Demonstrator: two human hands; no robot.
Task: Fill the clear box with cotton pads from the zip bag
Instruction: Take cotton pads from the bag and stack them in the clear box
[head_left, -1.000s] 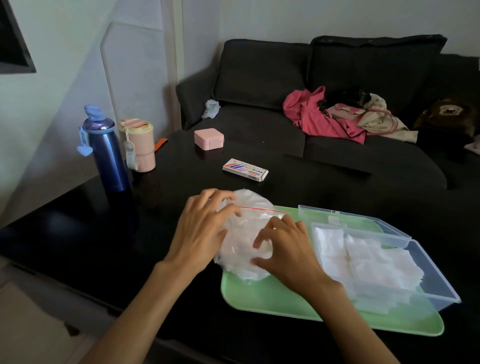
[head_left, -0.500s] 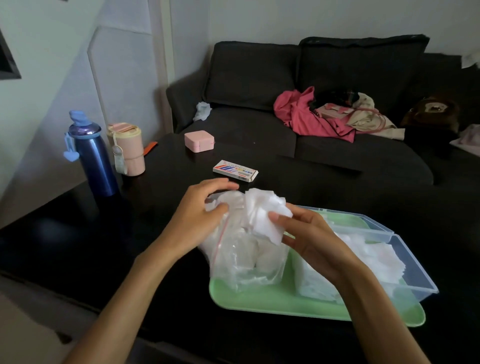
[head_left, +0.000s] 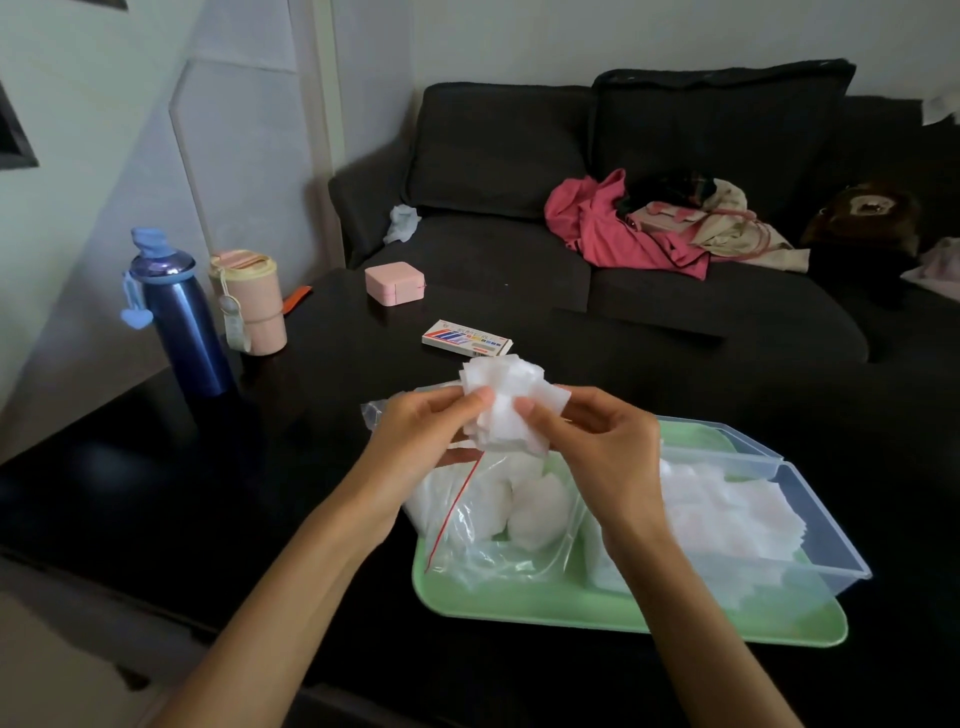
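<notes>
Head camera is looking down at a bunch of cotton pads (head_left: 501, 402) being held up in the air, above the zip bag (head_left: 498, 514). Both hands are pinching this bunch between thumb and fingers. The left hand (head_left: 426, 441) is gripping it from the left side, and the right hand (head_left: 597, 441) is gripping it from the right side. So each grip is closed on the pads.

The zip bag is sitting just under the hands, on the left part of the green tray (head_left: 571, 608). Its mouth with the red zip line is hanging open, and more white pads are lying inside it. Part of the bag is sticking up behind the left hand.

The clear box (head_left: 810, 525) is sitting on the right part of the tray, just beside the bag. Its lid is standing open at the back, and many white pads are lying in it.

The tray is resting on a black table (head_left: 208, 493). Farther back on the table, a small flat card box (head_left: 466, 339), a pink case (head_left: 395, 283), a pink cup (head_left: 252, 301) and a blue bottle (head_left: 179, 317) are standing well apart from the tray. A dark sofa (head_left: 571, 208) with clothes (head_left: 623, 228) on it is sitting behind the table.
</notes>
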